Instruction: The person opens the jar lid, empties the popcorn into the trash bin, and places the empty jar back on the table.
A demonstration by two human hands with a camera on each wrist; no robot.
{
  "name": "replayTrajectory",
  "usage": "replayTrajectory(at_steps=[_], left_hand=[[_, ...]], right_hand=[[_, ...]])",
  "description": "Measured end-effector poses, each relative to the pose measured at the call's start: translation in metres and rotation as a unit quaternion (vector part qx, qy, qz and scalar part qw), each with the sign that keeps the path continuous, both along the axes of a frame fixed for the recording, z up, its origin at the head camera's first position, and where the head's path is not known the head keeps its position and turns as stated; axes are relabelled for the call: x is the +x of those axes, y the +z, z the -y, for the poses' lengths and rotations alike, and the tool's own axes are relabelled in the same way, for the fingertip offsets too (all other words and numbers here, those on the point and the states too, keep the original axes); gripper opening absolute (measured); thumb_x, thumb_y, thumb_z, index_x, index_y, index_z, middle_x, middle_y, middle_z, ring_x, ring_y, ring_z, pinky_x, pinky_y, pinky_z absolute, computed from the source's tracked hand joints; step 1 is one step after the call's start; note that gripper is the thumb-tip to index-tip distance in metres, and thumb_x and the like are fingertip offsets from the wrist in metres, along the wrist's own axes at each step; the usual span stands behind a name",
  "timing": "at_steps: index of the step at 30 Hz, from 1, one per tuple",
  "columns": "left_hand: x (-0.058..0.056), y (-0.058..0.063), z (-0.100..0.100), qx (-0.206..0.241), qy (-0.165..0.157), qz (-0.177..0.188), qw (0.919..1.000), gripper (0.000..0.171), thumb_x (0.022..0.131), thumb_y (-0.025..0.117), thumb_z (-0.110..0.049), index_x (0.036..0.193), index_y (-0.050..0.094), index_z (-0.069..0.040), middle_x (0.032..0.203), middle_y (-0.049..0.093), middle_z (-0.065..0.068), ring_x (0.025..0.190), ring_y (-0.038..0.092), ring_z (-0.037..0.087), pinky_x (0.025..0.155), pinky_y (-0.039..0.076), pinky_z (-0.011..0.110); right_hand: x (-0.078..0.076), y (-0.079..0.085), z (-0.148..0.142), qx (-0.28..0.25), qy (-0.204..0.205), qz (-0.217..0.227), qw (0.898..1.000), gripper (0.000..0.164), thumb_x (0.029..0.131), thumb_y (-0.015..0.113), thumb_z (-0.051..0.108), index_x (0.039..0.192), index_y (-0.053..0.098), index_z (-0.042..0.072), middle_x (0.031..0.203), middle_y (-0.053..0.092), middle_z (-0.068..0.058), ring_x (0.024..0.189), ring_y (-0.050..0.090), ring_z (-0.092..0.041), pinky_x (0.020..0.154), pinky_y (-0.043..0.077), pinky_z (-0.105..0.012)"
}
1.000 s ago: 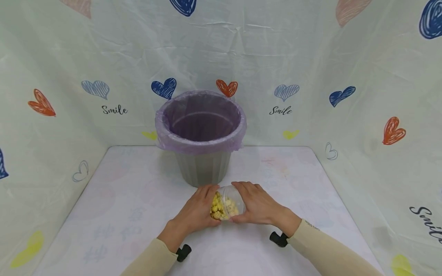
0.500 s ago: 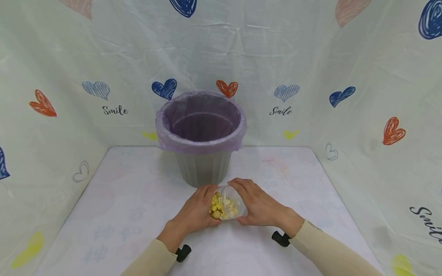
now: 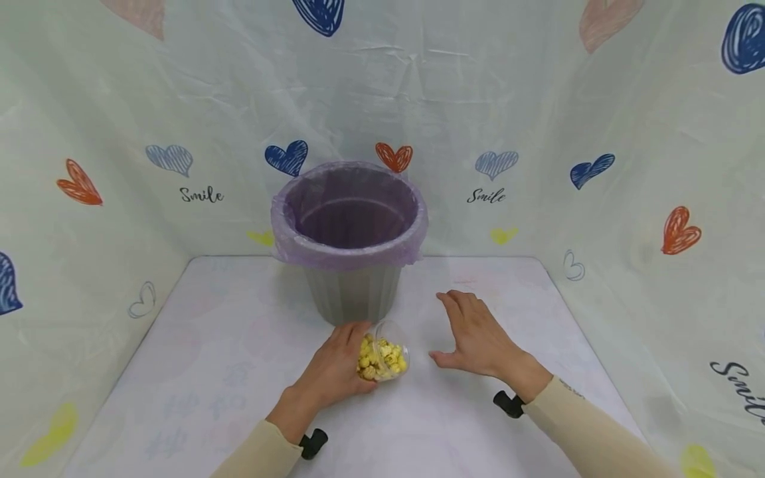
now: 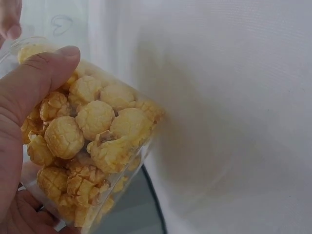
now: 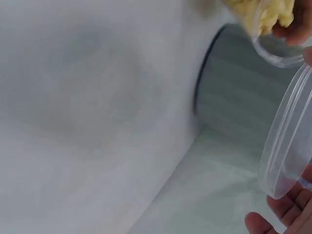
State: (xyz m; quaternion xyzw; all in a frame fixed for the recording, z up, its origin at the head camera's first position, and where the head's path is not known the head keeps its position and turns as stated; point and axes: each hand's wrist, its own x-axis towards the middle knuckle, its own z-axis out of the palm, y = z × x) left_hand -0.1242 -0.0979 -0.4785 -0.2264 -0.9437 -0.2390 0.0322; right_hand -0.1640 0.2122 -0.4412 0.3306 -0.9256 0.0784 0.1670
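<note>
My left hand (image 3: 336,364) grips a clear plastic jar (image 4: 95,124) of yellow popcorn (image 3: 391,358). In the head view the jar is tilted, its open mouth facing up and to the right. Thumb and fingers wrap round its wall in the left wrist view. To the right, my right hand (image 3: 483,340) is apart from the jar, with thumb and fingers spread. The right wrist view shows this hand holding a round clear plastic lid (image 5: 286,136) by its edge. The lid can hardly be made out in the head view.
Just behind the jar stands a grey trash bin (image 3: 354,292) lined with a purple bag (image 3: 352,255). A white-covered table (image 3: 227,398) lies under the hands. A plastic curtain (image 3: 442,113) with printed hearts hangs round its back and sides.
The lid has come off the jar in my right hand, which has moved away to the right. The left hand keeps its hold on the jar, whose mouth is now uncovered.
</note>
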Motion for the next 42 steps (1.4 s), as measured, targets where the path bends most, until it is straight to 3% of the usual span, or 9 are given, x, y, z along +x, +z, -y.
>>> replayTrajectory(at_steps=[6, 13, 19, 35, 39, 42], left_hand=[[0.003, -0.002, 0.003, 0.006, 0.002, -0.005, 1.0, 0.107, 0.069, 0.101, -0.038, 0.152, 0.043, -0.005, 0.143, 0.054, 0.018, 0.134, 0.054, 0.036, 0.112, 0.049, 0.052], [0.005, -0.001, 0.004, 0.002, 0.005, -0.015, 0.9999, 0.107, 0.068, 0.101, -0.039, 0.151, 0.043, -0.003, 0.142, 0.055, 0.018, 0.131, 0.056, 0.036, 0.11, 0.051, 0.052], [0.007, -0.001, 0.005, 0.003, 0.009, -0.006, 0.9999, 0.107, 0.069, 0.101, -0.039, 0.151, 0.043, -0.004, 0.143, 0.055, 0.018, 0.131, 0.056, 0.035, 0.109, 0.051, 0.051], [0.01, 0.0, 0.01, 0.0, 0.021, 0.004, 0.9998, 0.107, 0.069, 0.1, -0.04, 0.152, 0.042, -0.004, 0.146, 0.054, 0.019, 0.135, 0.054, 0.036, 0.111, 0.05, 0.052], [0.013, 0.0, 0.012, 0.001, 0.025, 0.008, 0.9997, 0.107, 0.069, 0.1, -0.039, 0.151, 0.042, -0.003, 0.147, 0.054, 0.02, 0.136, 0.053, 0.037, 0.111, 0.051, 0.052], [0.017, 0.0, 0.016, 0.003, 0.029, 0.008, 0.9995, 0.107, 0.069, 0.101, -0.039, 0.151, 0.043, -0.002, 0.147, 0.054, 0.02, 0.135, 0.054, 0.037, 0.11, 0.051, 0.052]], right_hand=[[-0.015, -0.017, -0.028, 0.026, -0.069, -0.001, 0.997, 0.1, 0.074, 0.083, 0.059, 0.142, 0.051, -0.007, 0.13, 0.057, -0.026, 0.115, 0.056, -0.043, 0.089, 0.05, -0.053], [-0.029, -0.043, -0.062, 0.049, -0.162, 0.079, 0.982, 0.093, 0.081, 0.08, 0.056, 0.142, 0.051, -0.008, 0.132, 0.056, -0.027, 0.119, 0.052, -0.044, 0.088, 0.045, -0.055], [-0.032, -0.061, -0.082, 0.056, -0.209, 0.143, 0.966, 0.094, 0.085, 0.076, 0.059, 0.144, 0.051, -0.008, 0.135, 0.057, -0.028, 0.122, 0.051, -0.045, 0.094, 0.044, -0.061], [-0.027, -0.079, -0.099, 0.054, -0.216, 0.18, 0.958, 0.097, 0.089, 0.071, 0.065, 0.147, 0.049, -0.009, 0.142, 0.056, -0.031, 0.129, 0.051, -0.05, 0.097, 0.044, -0.067], [-0.027, -0.076, -0.099, 0.046, -0.21, 0.179, 0.96, 0.097, 0.091, 0.068, 0.068, 0.148, 0.049, -0.008, 0.144, 0.054, -0.03, 0.131, 0.05, -0.05, 0.098, 0.044, -0.068], [-0.032, -0.063, -0.095, 0.036, -0.202, 0.162, 0.965, 0.092, 0.097, 0.063, 0.064, 0.149, 0.046, -0.01, 0.147, 0.052, -0.031, 0.133, 0.049, -0.052, 0.1, 0.043, -0.07]])
